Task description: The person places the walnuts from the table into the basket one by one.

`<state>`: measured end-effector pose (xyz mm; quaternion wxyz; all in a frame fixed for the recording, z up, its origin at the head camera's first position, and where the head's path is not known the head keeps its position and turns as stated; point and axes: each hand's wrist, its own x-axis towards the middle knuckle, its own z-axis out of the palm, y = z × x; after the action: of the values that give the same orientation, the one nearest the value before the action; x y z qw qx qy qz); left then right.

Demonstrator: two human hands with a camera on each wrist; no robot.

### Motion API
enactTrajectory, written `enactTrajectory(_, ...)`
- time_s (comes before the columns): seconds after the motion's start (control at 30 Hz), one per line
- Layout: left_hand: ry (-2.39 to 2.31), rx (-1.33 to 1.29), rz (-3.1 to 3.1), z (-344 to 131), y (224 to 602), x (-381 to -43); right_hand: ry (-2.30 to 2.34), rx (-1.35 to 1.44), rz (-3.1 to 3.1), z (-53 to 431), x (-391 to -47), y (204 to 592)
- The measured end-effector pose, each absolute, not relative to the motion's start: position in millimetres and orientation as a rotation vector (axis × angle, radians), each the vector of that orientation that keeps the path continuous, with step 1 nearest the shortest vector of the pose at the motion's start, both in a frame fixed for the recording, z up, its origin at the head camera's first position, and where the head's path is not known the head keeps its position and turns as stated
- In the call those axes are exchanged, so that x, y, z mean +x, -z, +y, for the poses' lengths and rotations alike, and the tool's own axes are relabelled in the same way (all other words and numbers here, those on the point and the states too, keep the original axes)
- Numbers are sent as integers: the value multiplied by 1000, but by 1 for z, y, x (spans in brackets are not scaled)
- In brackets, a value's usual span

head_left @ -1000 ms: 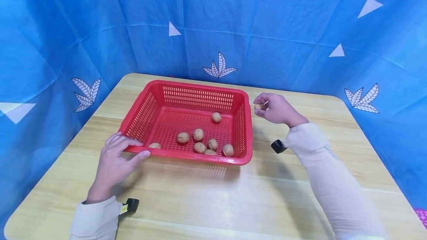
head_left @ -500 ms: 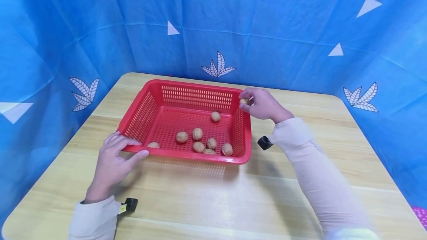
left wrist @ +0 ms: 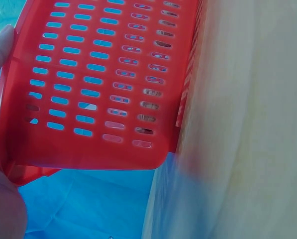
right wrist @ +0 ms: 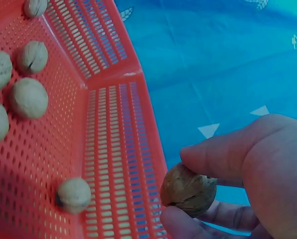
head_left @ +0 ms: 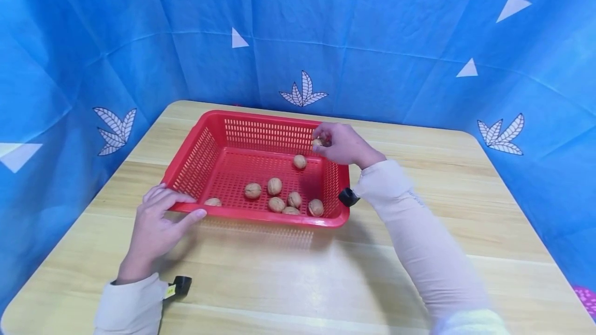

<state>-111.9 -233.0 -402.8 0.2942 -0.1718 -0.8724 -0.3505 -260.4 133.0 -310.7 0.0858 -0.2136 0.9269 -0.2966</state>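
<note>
A red plastic basket with slotted walls stands on the table, several walnuts lying on its floor. At its near left corner my left hand grips the rim, thumb along the front edge and fingers over the side. In the left wrist view, the basket's slotted wall fills much of the picture, with parts of that hand at the left edge. My right hand is over the basket's far right corner. It pinches one walnut between thumb and fingertips, above a lone walnut on the basket floor.
The light wooden table extends on both sides of the basket and in front of it. Behind it hangs a blue cloth with white triangles and leaf prints. Each wrist carries a small black camera.
My right hand has moved left, from beside the basket across its right rim to over the inside, carrying the walnut. The left hand keeps its grip on the rim.
</note>
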Motion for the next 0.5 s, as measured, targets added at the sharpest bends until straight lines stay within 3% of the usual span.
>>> enactTrajectory(0.5, 915, -446, -2341, -233, 405, -112, 899, -702, 2747, 122, -254, 312)
